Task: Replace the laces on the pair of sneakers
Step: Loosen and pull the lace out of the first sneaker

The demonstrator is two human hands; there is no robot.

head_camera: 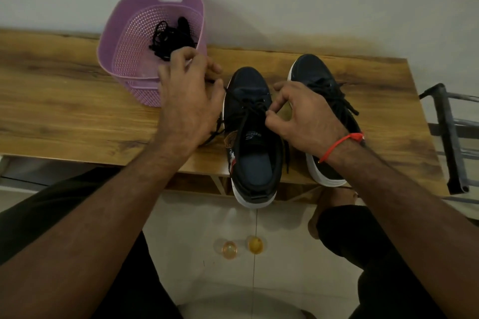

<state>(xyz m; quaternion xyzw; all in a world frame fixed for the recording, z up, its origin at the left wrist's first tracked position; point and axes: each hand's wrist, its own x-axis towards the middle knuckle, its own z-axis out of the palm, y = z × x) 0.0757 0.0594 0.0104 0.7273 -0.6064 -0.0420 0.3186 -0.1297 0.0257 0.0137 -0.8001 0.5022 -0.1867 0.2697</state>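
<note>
Pinching with thumb and forefinger, my right hand [303,122] holds the black lace [252,109] at the eyelets of the left shoe [252,137], right where the lacing crosses. My left hand [188,101] sits left of that shoe with its fingers curled over a lace end that runs out from the shoe's left side; I see the lace pass under the hand, but I cannot tell exactly how the fingers close on it.

Both shoes stand on the table [64,111], toes pointing far, heels near me. The left shoe hangs its white heel over the near edge. The right shoe [315,72] is just beside it, slightly farther back, laced in black, partly hidden by my right wrist, which wears a red thread [339,144].

At the far left of the shoes a purple basket [124,59] stands against the wall, touching my left fingertips or just behind them. A tangle of spare laces [169,39], black, lies inside it.

A dark metal frame [448,137] stands off the table's right end. Two small yellowish objects [242,247] lie on the floor below.
</note>
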